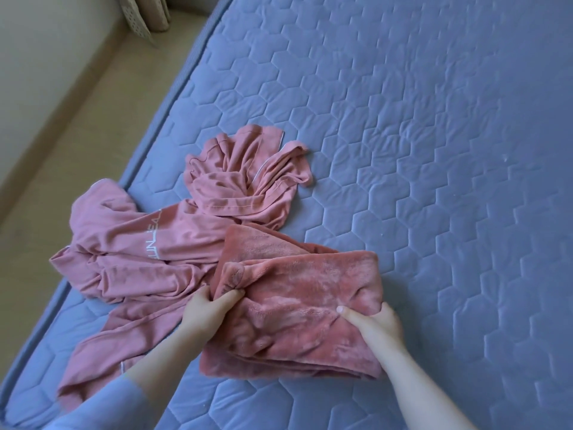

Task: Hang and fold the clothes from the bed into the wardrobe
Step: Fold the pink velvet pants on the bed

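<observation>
A pink fleece garment (297,302), folded into a thick rectangle, lies on the blue quilted bed (418,150) near its front. My left hand (207,305) pinches a bunched fold at its left edge. My right hand (375,324) grips its right edge, thumb on top. To the left lies a thinner pink garment with white lettering (133,252), spread out and crumpled, partly under the fleece. Behind it sits another crumpled pink piece with white piping (245,178).
The bed's left edge (161,119) runs diagonally beside a beige floor (62,150). A patterned curtain (142,13) hangs at the top left. The wardrobe is out of view.
</observation>
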Motion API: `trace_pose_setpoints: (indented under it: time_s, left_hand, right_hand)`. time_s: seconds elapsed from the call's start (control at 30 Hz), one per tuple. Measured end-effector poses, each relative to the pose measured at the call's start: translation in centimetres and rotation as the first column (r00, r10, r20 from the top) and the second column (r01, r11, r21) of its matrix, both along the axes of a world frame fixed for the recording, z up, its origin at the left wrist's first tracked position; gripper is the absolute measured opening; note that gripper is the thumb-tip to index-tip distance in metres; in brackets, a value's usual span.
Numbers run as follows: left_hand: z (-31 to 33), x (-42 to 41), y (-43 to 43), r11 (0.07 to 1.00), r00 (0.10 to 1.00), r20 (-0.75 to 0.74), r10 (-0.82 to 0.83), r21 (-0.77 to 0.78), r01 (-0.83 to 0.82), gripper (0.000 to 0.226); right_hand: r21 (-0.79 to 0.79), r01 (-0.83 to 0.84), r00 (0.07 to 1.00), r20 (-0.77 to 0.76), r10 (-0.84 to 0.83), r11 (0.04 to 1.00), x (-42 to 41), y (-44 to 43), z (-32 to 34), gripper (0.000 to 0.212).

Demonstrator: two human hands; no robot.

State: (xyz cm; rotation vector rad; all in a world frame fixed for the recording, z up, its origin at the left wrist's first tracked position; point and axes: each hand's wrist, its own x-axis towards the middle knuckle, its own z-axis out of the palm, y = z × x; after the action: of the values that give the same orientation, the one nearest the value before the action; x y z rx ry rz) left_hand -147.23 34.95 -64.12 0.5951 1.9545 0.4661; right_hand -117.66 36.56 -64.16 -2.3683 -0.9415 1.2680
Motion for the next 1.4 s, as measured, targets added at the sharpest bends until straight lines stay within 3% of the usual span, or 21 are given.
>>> trace_pose_setpoints:
  time_s: [0.2,0.4,0.63,0.77,1.0,1.2,1.4]
  left_hand:
    - [6.9,0.7,2.2,0.994,0.999,0.023,-0.025,0.103,0.022,0.063]
    - [16.5,2.5,5.2,0.966,0.998,0.004,-0.056,0.253,0.053,0.050]
    - [30.9,6.8,8.6,0.886,0.997,-0.056,-0.061,0.456,0.080,0.072]
    - [39.3,9.4,10.1,0.797,0.997,-0.021,-0.077,0.600,0.074,0.075]
    - [53.3,11.2,11.9,0.601,0.982,-0.017,-0.186,0.789,0.128,0.055]
    - [63.1,11.6,10.6,0.409,0.928,0.048,-0.370,0.905,0.116,0.045]
    - [70.0,15.0,7.5,0.274,0.845,0.066,-0.531,0.957,0.097,0.056]
  right_hand:
    - [0.084,-0.015,1.000,-0.003,0.015,0.996,1.9,2.0,6.9,0.051]
    - [0.282,0.008,1.000,-0.008,-0.006,0.959,3.9,4.6,16.8,0.048]
    - [0.548,0.008,1.000,-0.011,-0.002,0.836,8.2,7.5,30.9,0.043]
    - [0.673,-0.004,1.000,0.010,-0.004,0.740,11.1,8.3,39.9,0.043]
    - [0.855,0.017,0.997,0.023,-0.071,0.518,13.2,5.8,54.8,0.045]
    - [0.947,0.015,0.979,0.051,-0.197,0.321,12.5,-0.4,65.4,0.042]
    - [0.981,0.017,0.932,0.055,-0.359,0.195,13.6,-9.0,72.4,0.055]
